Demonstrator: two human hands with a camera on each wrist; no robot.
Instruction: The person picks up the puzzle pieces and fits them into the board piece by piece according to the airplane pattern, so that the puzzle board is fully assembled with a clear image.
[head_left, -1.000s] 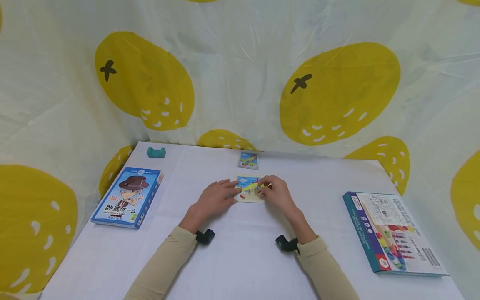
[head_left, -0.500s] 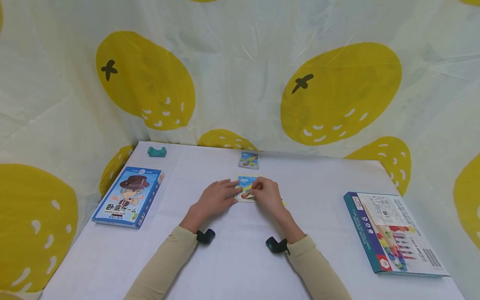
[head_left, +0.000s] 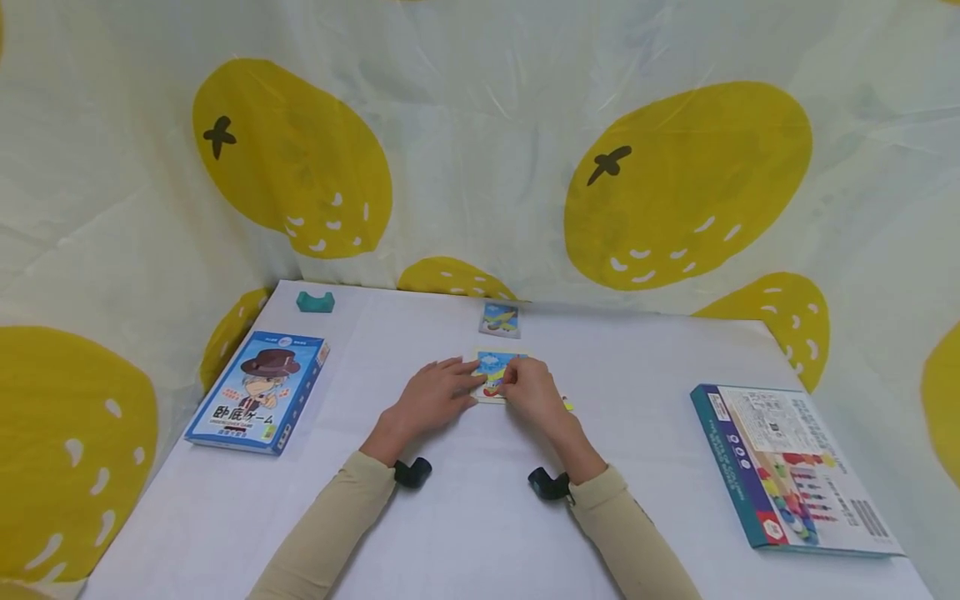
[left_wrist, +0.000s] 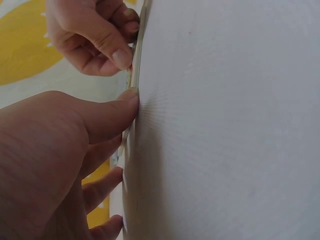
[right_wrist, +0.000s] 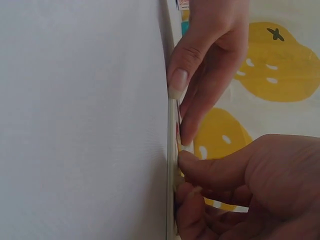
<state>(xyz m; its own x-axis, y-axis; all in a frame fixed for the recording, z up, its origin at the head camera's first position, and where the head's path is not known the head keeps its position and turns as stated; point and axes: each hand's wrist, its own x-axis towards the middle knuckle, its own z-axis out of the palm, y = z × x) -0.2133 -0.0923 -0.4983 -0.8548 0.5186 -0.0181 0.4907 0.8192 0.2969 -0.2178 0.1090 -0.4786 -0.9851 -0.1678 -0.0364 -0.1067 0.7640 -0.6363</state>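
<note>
In the head view a small picture puzzle [head_left: 497, 395], with a cream border and a blue and yellow picture, lies flat at the table's middle. My left hand [head_left: 437, 394] rests at its left side, fingers stretched out, and the left wrist view has its thumb [left_wrist: 117, 112] on the board's edge. My right hand [head_left: 531, 393] is bent over the right half, thumb and forefinger pinching a small puzzle piece at its surface, mostly hidden by the fingers. In the right wrist view these fingertips [right_wrist: 188, 162] are right at the board. A yellow scrap [head_left: 567, 406] peeks out beyond the right hand.
Behind the puzzle lies a small picture card [head_left: 500, 320] with a similar design. A blue game box [head_left: 258, 392] is at the left, with a teal curved block [head_left: 315, 302] behind it. Another boxed set [head_left: 795, 467] lies at the right. A patterned curtain hangs behind the table.
My right hand has moved left across the puzzle, from its right edge toward the middle, baring the yellow scrap at the right. The left hand stays in place.
</note>
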